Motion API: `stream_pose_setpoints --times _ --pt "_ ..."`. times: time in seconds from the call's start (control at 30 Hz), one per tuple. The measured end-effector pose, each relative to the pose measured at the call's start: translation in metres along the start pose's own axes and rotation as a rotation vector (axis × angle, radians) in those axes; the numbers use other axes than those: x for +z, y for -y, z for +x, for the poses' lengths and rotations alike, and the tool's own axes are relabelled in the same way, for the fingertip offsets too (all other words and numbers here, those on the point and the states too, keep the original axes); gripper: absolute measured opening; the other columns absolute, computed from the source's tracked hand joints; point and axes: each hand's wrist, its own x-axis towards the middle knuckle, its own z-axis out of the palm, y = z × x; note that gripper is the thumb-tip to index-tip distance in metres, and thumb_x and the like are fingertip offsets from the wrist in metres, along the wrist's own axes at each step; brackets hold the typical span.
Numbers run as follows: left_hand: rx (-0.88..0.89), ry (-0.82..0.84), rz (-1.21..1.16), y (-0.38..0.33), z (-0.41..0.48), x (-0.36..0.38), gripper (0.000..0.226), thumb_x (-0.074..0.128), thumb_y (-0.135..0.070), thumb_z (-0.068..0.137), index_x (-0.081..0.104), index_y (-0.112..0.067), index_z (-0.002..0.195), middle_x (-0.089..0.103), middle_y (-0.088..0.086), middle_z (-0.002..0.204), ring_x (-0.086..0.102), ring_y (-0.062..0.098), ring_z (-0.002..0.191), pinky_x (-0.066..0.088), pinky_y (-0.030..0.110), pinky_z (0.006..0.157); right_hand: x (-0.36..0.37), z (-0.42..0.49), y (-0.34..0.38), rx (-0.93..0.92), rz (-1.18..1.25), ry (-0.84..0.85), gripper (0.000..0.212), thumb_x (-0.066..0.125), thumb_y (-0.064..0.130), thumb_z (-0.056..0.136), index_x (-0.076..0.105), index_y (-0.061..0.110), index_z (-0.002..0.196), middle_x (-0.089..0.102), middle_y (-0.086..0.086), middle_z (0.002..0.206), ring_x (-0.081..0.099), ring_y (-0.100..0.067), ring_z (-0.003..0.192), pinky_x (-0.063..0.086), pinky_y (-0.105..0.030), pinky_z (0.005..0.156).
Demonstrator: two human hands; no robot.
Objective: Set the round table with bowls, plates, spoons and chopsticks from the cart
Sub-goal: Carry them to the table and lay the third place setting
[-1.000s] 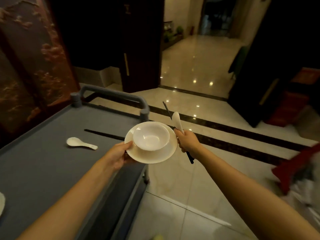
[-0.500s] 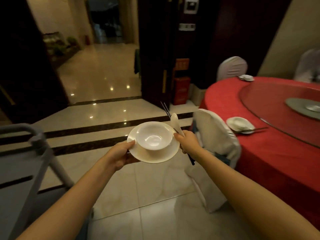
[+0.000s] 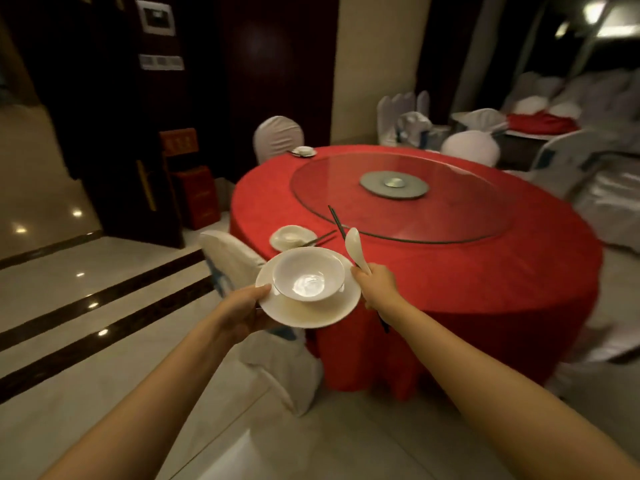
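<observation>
Bowl (image 3: 308, 276) on plate (image 3: 313, 315) in left hand (image 3: 242, 310), spoon (image 3: 354, 248) in right hand (image 3: 376, 285).

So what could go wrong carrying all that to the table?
1. The bowl sits loose on the plate, which the left hand grips at one edge only; a tilt could slide it off.
2. The right hand holds spoon and chopsticks together; one might slip out.
3. The chair stands close by the table; an arm could bump it.
</observation>
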Motion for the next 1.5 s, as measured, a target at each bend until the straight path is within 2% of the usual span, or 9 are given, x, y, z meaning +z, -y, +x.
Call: stream_pose_setpoints --times 0.1,0.4,0.5,0.67,0.73,0.83,0.97,1.07,1.5 --pt "-0.023 0.118 0.035 0.001 0.019 0.058 0.033 0.042 -0.018 0.098 0.046 -0.006 0.128 0.060 0.012 0.096 0.060 0.021 0.081 0.058 0.030 0.049 -0.055 0.007 -0.028 0.063 -0.007 -0.070 0.030 0.047 0.018 0.091 0.049 0.017 0.061 0.045 -0.003 0.055 0.041 -0.018 0.044 0.033 -0.027 0.039" --pt "-0.062 0.342 0.166 0.002 0.077 0.208 0.024 0.046 -0.016 0.096 0.052 -0.006 0.116 0.060 0.009 0.091 0.060 0.019 0.077 0.058 0.030 0.045 -0.179 0.018 -0.096 0.216 0.030 -0.329 0.022 0.050 0.020 0.089 0.062 0.002 0.091 0.047 -0.003 0.060 0.043 -0.018 0.046 0.035 -0.027 0.038" --pt "-0.074 0.404 0.223 0.005 0.094 0.255 0.020 0.046 -0.016 0.096 0.052 -0.005 0.112 0.059 0.009 0.087 0.059 0.019 0.073 0.055 0.026 0.042 -0.215 0.023 -0.117 0.271 0.016 -0.404 0.020 0.050 0.021 0.089 0.062 0.006 0.089 0.048 -0.002 0.057 0.044 -0.017 0.042 0.035 -0.024 0.034" --pt "-0.081 0.520 0.327 0.008 0.129 0.338 0.017 0.045 -0.017 0.096 0.056 -0.004 0.099 0.058 0.009 0.081 0.057 0.019 0.069 0.053 0.031 0.056 -0.276 0.037 -0.151 0.331 0.009 -0.516 0.015 0.051 0.024 0.090 0.060 0.013 0.086 0.052 -0.001 0.059 0.048 -0.016 0.042 0.035 -0.020 0.032" --pt "-0.088 0.576 0.349 0.007 0.141 0.373 0.016 0.045 -0.017 0.096 0.057 -0.007 0.092 0.058 0.010 0.083 0.059 0.020 0.069 0.055 0.026 0.048 -0.300 0.045 -0.164 0.360 0.029 -0.552 0.017 0.050 0.025 0.090 0.059 0.013 0.082 0.051 -0.002 0.059 0.047 -0.017 0.044 0.036 -0.022 0.035" --pt "-0.098 0.651 0.368 0.003 0.158 0.423 0.015 0.045 -0.017 0.097 0.056 -0.007 0.096 0.060 0.010 0.087 0.062 0.021 0.069 0.052 0.023 0.042 -0.337 0.059 -0.182 0.396 0.048 -0.588 0.021 0.049 0.024 0.091 0.060 0.013 0.077 0.048 -0.003 0.059 0.044 -0.016 0.044 0.035 -0.020 0.035" --pt "-0.120 0.710 0.393 -0.002 0.178 0.488 0.012 0.046 -0.017 0.096 0.054 -0.008 0.099 0.061 0.010 0.091 0.063 0.021 0.074 0.054 0.024 0.043 -0.386 0.079 -0.200 0.406 0.078 -0.632 0.027 0.049 0.022 0.090 0.064 0.001 0.098 0.047 -0.003 0.059 0.042 -0.016 0.046 0.034 -0.019 0.034" --pt "-0.126 0.737 0.421 -0.005 0.187 0.539 0.014 0.047 -0.016 0.096 0.053 -0.006 0.105 0.060 0.010 0.091 0.063 0.022 0.074 0.053 0.024 0.042 -0.426 0.090 -0.215 0.424 0.031 -0.672 0.018 0.048 0.024 0.090 0.061 0.012 0.092 0.051 -0.001 0.061 0.047 -0.016 0.049 0.039 -0.023 0.040" --pt "-0.174 0.774 0.409 0.042 0.182 0.767 0.019 0.046 -0.014 0.096 0.048 -0.005 0.112 0.059 0.012 0.088 0.060 0.023 0.076 0.054 0.027 0.038 -0.623 0.118 -0.331 0.467 -0.013 -0.733 0.031 0.048 0.028 0.093 0.062 0.008 0.112 0.053 0.004 0.069 0.050 -0.010 0.057 0.036 -0.019 0.043"
